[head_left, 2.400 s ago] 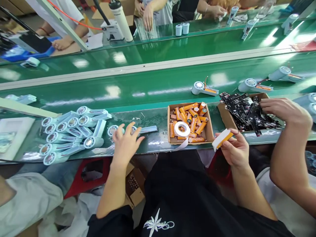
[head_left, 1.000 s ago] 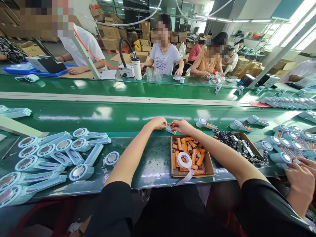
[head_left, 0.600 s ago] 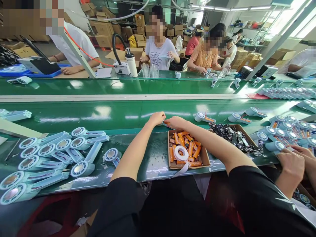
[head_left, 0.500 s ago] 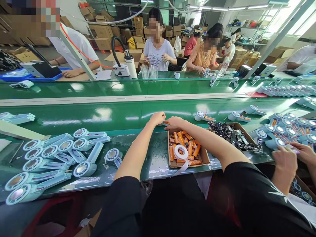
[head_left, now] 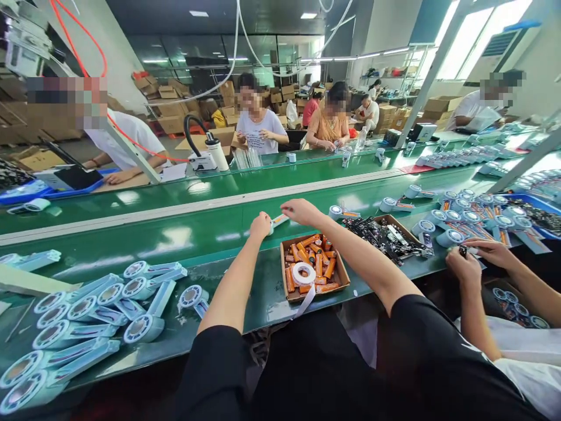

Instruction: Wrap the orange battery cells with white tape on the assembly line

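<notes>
My left hand (head_left: pixel 261 225) is closed around the round head of a light-blue handheld fan body (head_left: pixel 279 220) over the green belt. An orange battery cell shows in its handle. My right hand (head_left: pixel 302 211) is at the handle's far end, fingers pinched together; what they grip is too small to make out. Below my right forearm sits a cardboard box (head_left: pixel 284 286) of orange battery cells (head_left: pixel 319 266). A roll of white tape (head_left: pixel 304 273) lies on the cells, its loose end hanging over the box's front edge.
Several light-blue fan bodies (head_left: pixel 144 327) lie at left on the bench. At right are a box of black parts (head_left: pixel 394 237), more fan bodies (head_left: pixel 468 216) and a co-worker's hands (head_left: pixel 464 263). Other people sit across the green belt (head_left: pixel 175 216).
The view has tilted up and turned right. My hands have moved apart, and the fan handle with its orange cell now shows between them.
</notes>
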The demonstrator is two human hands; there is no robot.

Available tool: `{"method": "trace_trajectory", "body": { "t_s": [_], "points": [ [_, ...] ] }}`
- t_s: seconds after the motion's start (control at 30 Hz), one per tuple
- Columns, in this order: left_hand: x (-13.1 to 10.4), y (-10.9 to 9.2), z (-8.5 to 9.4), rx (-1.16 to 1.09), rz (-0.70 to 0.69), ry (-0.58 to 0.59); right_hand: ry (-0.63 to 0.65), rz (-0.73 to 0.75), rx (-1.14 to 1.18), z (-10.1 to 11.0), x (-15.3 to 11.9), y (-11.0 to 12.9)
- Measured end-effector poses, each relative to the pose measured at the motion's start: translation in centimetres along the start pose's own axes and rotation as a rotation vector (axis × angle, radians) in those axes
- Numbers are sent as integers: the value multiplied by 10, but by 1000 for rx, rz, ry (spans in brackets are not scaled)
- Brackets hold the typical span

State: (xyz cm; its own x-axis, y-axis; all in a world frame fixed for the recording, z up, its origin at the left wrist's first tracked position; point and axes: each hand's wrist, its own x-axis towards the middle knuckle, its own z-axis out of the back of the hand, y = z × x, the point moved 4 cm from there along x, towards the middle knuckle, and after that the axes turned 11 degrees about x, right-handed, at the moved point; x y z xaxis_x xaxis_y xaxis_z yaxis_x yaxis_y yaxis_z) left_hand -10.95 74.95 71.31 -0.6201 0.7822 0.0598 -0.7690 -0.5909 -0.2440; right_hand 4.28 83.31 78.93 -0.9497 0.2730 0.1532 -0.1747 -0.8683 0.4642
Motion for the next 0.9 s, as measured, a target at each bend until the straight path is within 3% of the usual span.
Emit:
{"method": "trace_trajectory", "body": {
  "t_s": [0.07,0.13,0.23,0.3,0.33,0.43,0.57,0.7,0.77,0.9],
  "points": [
    [-21,-4,4,-18,-47,-66,-118,45,132,15,-49,-6],
    [-56,-12,0,-51,-244,-57,-250,89,385,16,-114,-16],
    [-133,-30,-13,-85,-854,110,-366,-6,683,-9,-208,-37],
    [-179,-34,-17,-68,-1074,122,-417,-134,844,-33,-252,-47],
    [-193,-35,-16,-52,-1081,90,-440,-191,902,-44,-265,-49],
    [-206,-42,-14,23,-959,1,-472,-263,979,-67,-274,-43],
    [-192,-55,-13,156,-835,-21,-481,-198,975,-74,-252,-25],
    [-196,-57,8,148,-812,-181,-575,-247,1074,-76,-242,-13],
    [-209,-54,22,90,-790,-305,-471,-288,1141,-82,-239,-2],
    [-235,-43,31,-34,-783,-452,-10,-199,1167,-97,-232,40]
  ]
}}
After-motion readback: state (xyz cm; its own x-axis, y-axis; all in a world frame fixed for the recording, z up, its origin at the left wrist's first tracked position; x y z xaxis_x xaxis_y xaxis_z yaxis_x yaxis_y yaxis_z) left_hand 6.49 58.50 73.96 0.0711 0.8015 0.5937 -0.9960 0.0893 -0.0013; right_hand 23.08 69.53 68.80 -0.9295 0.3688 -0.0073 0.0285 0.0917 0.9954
